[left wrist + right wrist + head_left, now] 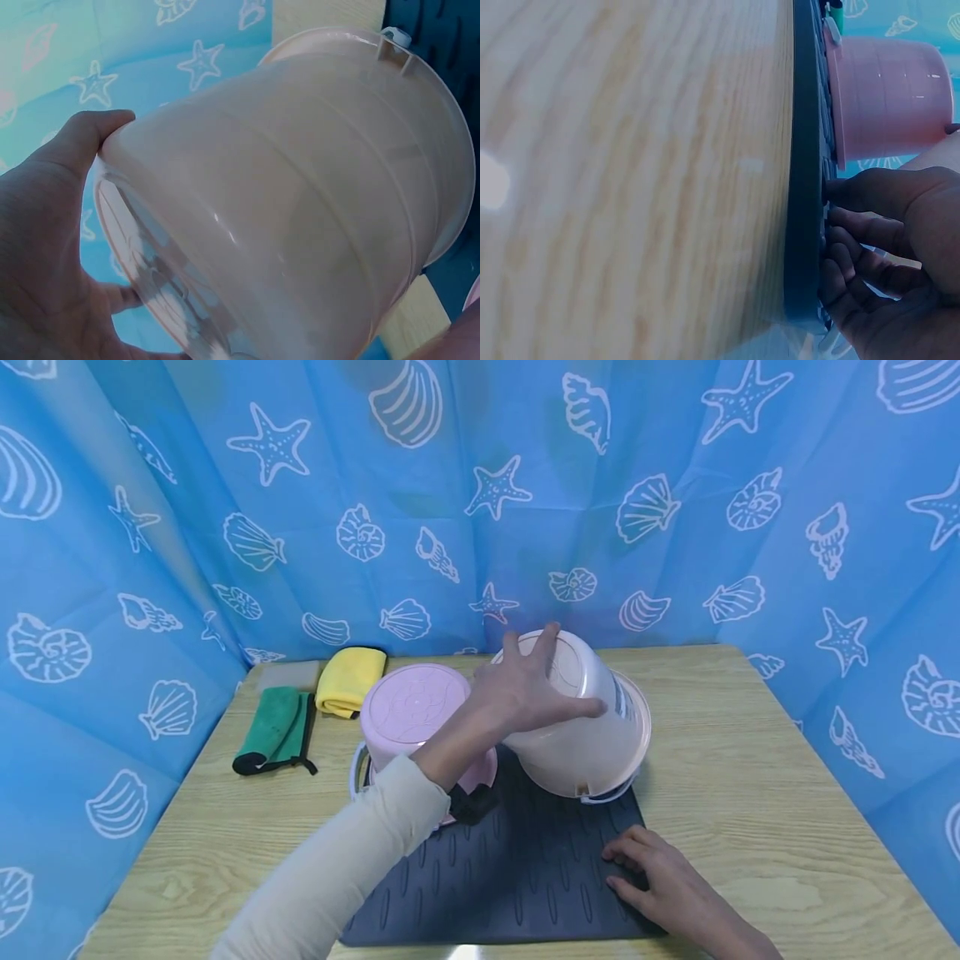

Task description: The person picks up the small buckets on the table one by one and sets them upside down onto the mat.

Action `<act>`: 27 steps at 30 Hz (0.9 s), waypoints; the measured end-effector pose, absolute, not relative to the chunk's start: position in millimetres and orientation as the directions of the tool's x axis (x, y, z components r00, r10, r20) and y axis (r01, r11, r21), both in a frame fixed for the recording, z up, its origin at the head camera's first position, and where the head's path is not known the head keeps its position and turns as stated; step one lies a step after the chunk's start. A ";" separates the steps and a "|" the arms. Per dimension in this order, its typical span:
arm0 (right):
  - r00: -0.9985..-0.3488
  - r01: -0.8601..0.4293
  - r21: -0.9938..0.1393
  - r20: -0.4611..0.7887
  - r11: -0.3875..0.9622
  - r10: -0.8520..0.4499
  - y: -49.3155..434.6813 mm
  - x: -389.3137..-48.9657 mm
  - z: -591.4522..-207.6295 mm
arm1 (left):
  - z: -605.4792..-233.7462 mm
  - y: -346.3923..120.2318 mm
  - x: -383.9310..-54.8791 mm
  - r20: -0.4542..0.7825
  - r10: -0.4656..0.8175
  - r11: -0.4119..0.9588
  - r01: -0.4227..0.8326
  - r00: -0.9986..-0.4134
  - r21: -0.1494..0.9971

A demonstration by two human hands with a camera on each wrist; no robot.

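Note:
My left hand (pixel 522 687) spans the base of a whitish bucket (pixel 577 747), with the thumb and fingers spread around the base's rim. The bucket is upside down and tilted, its mouth facing down and to the right over a dark ridged mat (pixel 517 877). In the left wrist view, the bucket (pixel 277 187) shows a handle joint at its mouth rim. My right hand (pixel 660 881) rests at the mat's right edge with loosely bent fingers and nothing in them. A pink bucket (pixel 412 702) stands upside down on the mat, partly behind my left forearm.
Left of the pink bucket lie a folded yellow cloth (pixel 350 681), a green cloth with black trim (pixel 276 727) and a pale flat block (pixel 288 676). A dark thing (pixel 474 803) sits by the pink bucket's rim. A blue shell-print curtain (pixel 480 527) hangs behind the wooden table (pixel 750 760).

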State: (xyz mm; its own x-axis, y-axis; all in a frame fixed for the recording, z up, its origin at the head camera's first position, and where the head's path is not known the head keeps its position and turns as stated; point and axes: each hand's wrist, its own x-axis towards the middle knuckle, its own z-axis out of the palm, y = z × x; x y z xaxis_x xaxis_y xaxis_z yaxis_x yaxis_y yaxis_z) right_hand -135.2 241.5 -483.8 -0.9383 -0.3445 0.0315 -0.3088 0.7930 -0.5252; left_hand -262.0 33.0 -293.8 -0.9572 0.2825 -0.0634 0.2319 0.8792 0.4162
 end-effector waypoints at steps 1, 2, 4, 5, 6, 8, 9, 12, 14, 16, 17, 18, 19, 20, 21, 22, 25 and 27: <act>-0.939 -0.308 -0.523 0.031 0.794 -0.343 241.5 -135.1 -483.7 | -294.4 33.6 -261.6 -0.065 0.285 0.883 0.235 -0.956 0.406; -0.938 -0.310 -0.523 0.034 0.794 -0.344 241.8 -135.1 -483.7 | -294.8 34.3 -261.4 -0.068 0.286 0.886 0.237 -0.956 0.397; -0.934 -0.328 -0.523 0.052 0.787 -0.355 242.8 -135.4 -483.9 | -295.5 35.5 -261.4 -0.075 0.288 0.892 0.238 -0.955 0.385; -0.930 -0.340 -0.524 0.064 0.781 -0.362 243.4 -135.5 -484.0 | -295.9 35.9 -261.5 -0.081 0.287 0.894 0.237 -0.954 0.381; -0.926 -0.353 -0.525 0.077 0.774 -0.370 244.0 -135.6 -484.2 | -296.3 36.3 -261.8 -0.086 0.286 0.896 0.235 -0.954 0.376; -0.919 -0.372 -0.530 0.093 0.762 -0.383 245.0 -135.8 -484.5 | -296.9 36.7 -261.9 -0.099 0.284 0.901 0.230 -0.954 0.368; -0.917 -0.377 -0.532 0.099 0.758 -0.387 245.3 -135.9 -484.6 | -297.3 36.8 -261.9 -0.105 0.284 0.904 0.230 -0.953 0.360; -0.914 -0.384 -0.538 0.104 0.751 -0.393 245.6 -135.8 -485.4 | -299.4 37.3 -262.5 -0.117 0.285 0.912 0.232 -0.951 0.338; -0.913 -0.388 -0.540 0.111 0.747 -0.394 245.5 -136.3 -485.7 | -300.3 37.5 -263.1 -0.122 0.286 0.917 0.234 -0.951 0.322; -0.911 -0.393 -0.541 0.117 0.744 -0.396 245.4 -136.5 -486.3 | -301.3 38.1 -263.9 -0.126 0.284 0.920 0.234 -0.950 0.313; -0.910 -0.394 -0.542 0.120 0.743 -0.396 245.4 -136.6 -486.6 | -301.9 38.5 -264.3 -0.129 0.282 0.922 0.231 -0.951 0.311; -0.911 -0.394 -0.542 0.120 0.743 -0.395 245.4 -136.7 -486.7 | -302.3 38.9 -264.7 -0.132 0.282 0.923 0.231 -0.950 0.309; -0.911 -0.393 -0.542 0.119 0.743 -0.395 245.4 -136.7 -486.9 | -302.7 39.5 -265.2 -0.136 0.280 0.924 0.228 -0.950 0.306; -0.913 -0.387 -0.543 0.112 0.745 -0.393 245.5 -136.7 -486.8 | -303.1 40.1 -265.7 -0.139 0.278 0.926 0.226 -0.951 0.303; -0.915 -0.383 -0.542 0.107 0.748 -0.390 245.6 -136.6 -486.7 | -303.4 40.7 -266.2 -0.144 0.275 0.927 0.222 -0.951 0.303; -0.917 -0.376 -0.543 0.099 0.751 -0.387 245.8 -136.4 -486.6 | -303.5 41.2 -266.5 -0.148 0.275 0.927 0.221 -0.950 0.304; -0.921 -0.358 -0.545 0.075 0.758 -0.381 246.1 -135.9 -485.8 | -303.7 42.1 -267.6 -0.162 0.270 0.930 0.214 -0.949 0.299; -0.922 -0.351 -0.551 0.062 0.757 -0.382 246.1 -136.0 -485.1 | -303.5 42.2 -268.1 -0.166 0.265 0.933 0.209 -0.950 0.291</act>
